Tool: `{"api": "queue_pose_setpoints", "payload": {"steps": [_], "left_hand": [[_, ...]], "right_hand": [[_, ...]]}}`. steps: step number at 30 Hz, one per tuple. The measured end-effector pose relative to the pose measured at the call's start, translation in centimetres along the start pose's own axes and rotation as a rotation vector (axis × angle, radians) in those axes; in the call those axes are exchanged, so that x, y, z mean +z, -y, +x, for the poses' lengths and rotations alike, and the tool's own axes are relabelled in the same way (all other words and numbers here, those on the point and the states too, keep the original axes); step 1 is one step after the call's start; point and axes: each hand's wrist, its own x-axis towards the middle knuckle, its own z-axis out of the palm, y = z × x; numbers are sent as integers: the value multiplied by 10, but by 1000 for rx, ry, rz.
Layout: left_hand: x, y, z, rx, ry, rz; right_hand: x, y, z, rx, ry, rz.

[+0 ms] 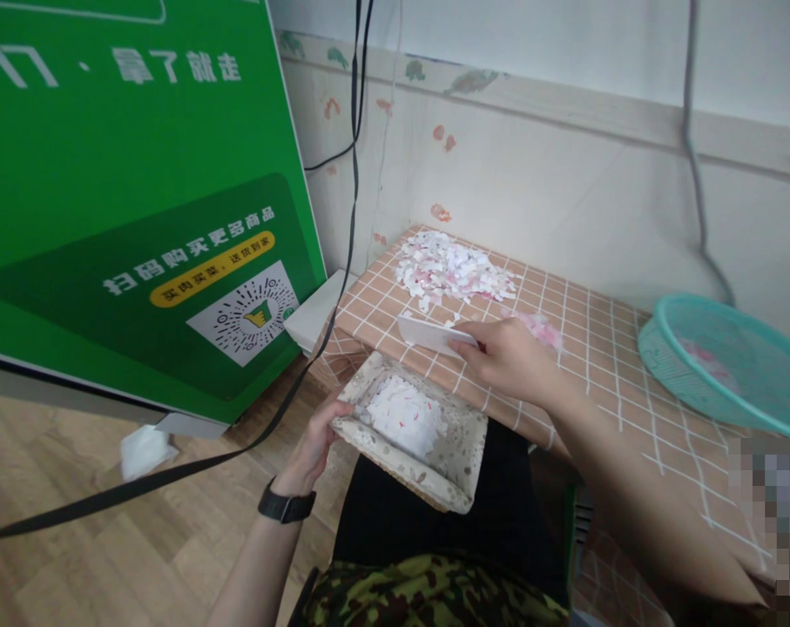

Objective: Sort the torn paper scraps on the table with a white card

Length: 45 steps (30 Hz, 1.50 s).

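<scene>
My left hand (320, 440) grips the left end of a shallow patterned box (463, 461), held tilted against the table's front edge. Inside the box lies a heap of white paper scraps (404, 416) with a few red flecks. My right hand (505, 357) is closed on a flat white card (427, 333), whose long edge is at the tabletop just behind the box. Beyond the card spreads a pile of torn white and pink paper pieces (456, 268). A smaller pink bunch of paper (542, 331) sits behind my right hand, partly hidden by it.
A turquoise plastic basket (682, 383) with pink bits inside stands at the right of the checked tablecloth (604, 348). At the left rises a green cabinet (139, 174). A black strap (352, 235) hangs across the view. White crumpled paper (147, 451) lies on the floor.
</scene>
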Motion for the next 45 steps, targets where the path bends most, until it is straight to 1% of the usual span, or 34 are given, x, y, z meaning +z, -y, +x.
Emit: {"api": "queue_pose_setpoints", "payload": {"steps": [3, 6, 9, 13, 16, 19, 22, 25, 28, 34, 37, 39, 42, 45], "left_hand": [[-1, 1, 0, 5, 12, 4], [-2, 2, 1, -1, 19, 4], [-2, 2, 1, -10, 14, -4], [-1, 1, 0, -15, 16, -11], [-1, 1, -1, -14, 9, -7], [0, 0, -1, -8, 0, -1], [1, 0, -1, -6, -1, -2], [2, 0, -1, -12, 3, -4], [1, 1, -1, -16, 7, -1], [-2, 3, 1, -19, 9, -2], [0, 2, 0, -13, 1, -1], [1, 1, 0, -14, 9, -4], [2, 0, -2, -14, 26, -16], [2, 0, -2, -19, 17, -4]], "right_hand": [[-10, -1, -4, -13, 24, -42], [-14, -3, -6, 17, -18, -57], [-8, -3, -6, 24, -54, -39], [0, -1, -8, -5, -19, -8], [-3, -3, -12, -30, 2, -3], [-8, -6, -12, 5, -55, -35], [-5, -8, -7, 22, -90, -36], [1, -9, -2, -8, -51, -23], [1, -11, -5, -20, -10, -32], [-19, -20, -29, -99, 55, -50], [-25, -25, -36, -91, 35, -79], [-23, -26, -35, -72, -4, -85], [-14, -22, -27, -57, -51, -60], [-2, -14, -19, -64, -46, -71]]}}
